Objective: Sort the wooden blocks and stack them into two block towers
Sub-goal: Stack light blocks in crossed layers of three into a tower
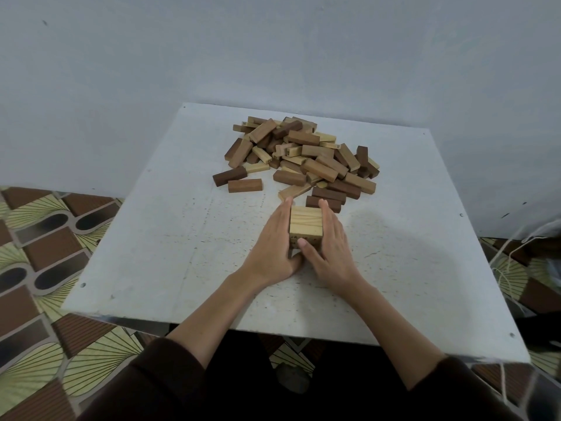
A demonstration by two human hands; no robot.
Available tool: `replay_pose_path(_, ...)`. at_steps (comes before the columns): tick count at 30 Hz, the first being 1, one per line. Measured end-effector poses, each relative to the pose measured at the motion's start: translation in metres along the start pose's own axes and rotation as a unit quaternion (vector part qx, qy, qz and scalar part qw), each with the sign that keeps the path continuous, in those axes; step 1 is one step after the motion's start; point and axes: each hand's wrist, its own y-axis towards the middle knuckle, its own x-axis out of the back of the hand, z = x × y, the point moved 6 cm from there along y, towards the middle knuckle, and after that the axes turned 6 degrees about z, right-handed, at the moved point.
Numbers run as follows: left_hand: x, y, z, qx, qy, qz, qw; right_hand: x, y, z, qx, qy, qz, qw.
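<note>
A short stack of light wooden blocks stands on the white table, near its middle. My left hand presses flat against the stack's left side with straight fingers. My right hand presses its right side the same way, its thumb touching the near face. Behind the stack lies a loose pile of mixed light and dark wooden blocks. A few dark blocks lie just behind my right fingertips.
Two stray brown blocks lie left of the pile. The table's back edge meets a grey wall. Patterned floor shows on the left, and cords and clutter hang at the right edge.
</note>
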Motion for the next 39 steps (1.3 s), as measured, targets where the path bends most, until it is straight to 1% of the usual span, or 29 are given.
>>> replay_pose_path(13, 0.000, -0.001, -0.003, 0.002, 0.035, 0.006, 0.999, -0.003, 0.001, -0.003, -0.019, -0.040, 0.023, 0.999)
replay_pose_path(16, 0.000, -0.001, -0.003, 0.002, 0.032, 0.010, 0.999, -0.003, 0.001, -0.003, -0.018, -0.032, 0.026, 0.999)
replay_pose_path(18, 0.001, -0.001, -0.002, 0.005, 0.007, 0.006, 1.000, 0.001, 0.001, 0.000, -0.011, -0.003, 0.023, 1.000)
replay_pose_path(21, 0.009, -0.003, 0.002, 0.030, -0.081, 0.001, 0.996, 0.015, -0.001, -0.001, -0.016, 0.075, 0.013, 0.997)
replay_pose_path(23, 0.017, -0.003, 0.003, 0.028, -0.118, 0.013, 0.993, 0.027, 0.000, -0.002, -0.012, 0.101, 0.018, 0.995)
replay_pose_path(30, 0.036, 0.008, -0.001, 0.013, -0.039, 0.045, 0.998, 0.044, 0.016, 0.010, 0.058, -0.001, 0.080, 0.995)
replay_pose_path(33, 0.041, 0.015, -0.008, 0.003, -0.021, 0.060, 0.998, 0.043, 0.020, 0.012, 0.070, -0.008, 0.095, 0.993)
replay_pose_path(39, 0.040, 0.020, -0.011, -0.007, -0.016, 0.085, 0.996, 0.039, 0.026, 0.014, 0.067, 0.003, 0.099, 0.993)
